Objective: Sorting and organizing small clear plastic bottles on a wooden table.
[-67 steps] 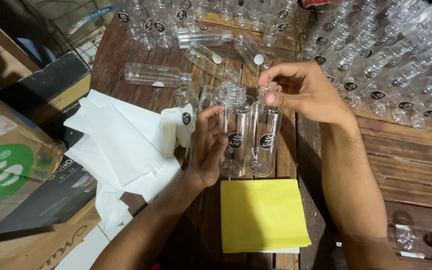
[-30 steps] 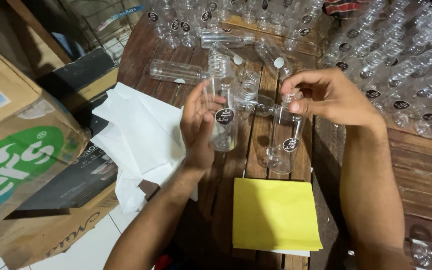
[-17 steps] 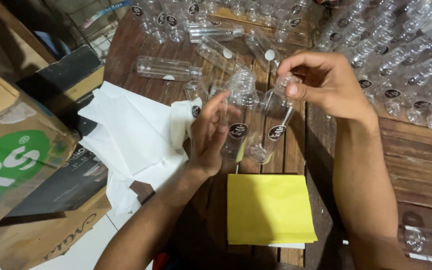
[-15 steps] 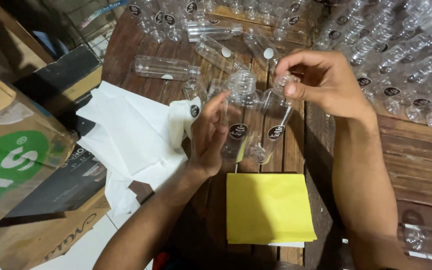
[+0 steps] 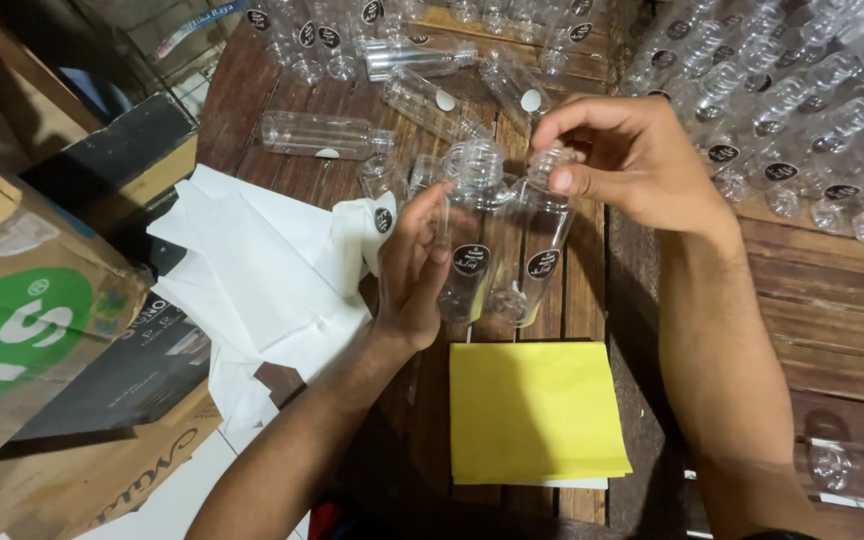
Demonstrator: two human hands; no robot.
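Dark wooden plank tabletop [image 5: 832, 330], dimly lit, cardboard boxes [image 5: 22, 340] stacked along its left edge. Nearest me I note a yellow paper pad [image 5: 532, 410] lying flat; left of it, crumpled white sheets [image 5: 252, 270]. Above the pad, two clear plastic bottles are held side by side, touching, long axes near upright, open necks pointing away from me. Left hand [image 5: 414, 268], palm sideways, has its fingers wrapped around the left bottle [image 5: 470, 245]. Right hand [image 5: 632, 160] arches over, fingers pinching the right bottle [image 5: 542, 245] at its neck. Beyond, many labelled empty bottles [image 5: 802, 110] crowd the far side.
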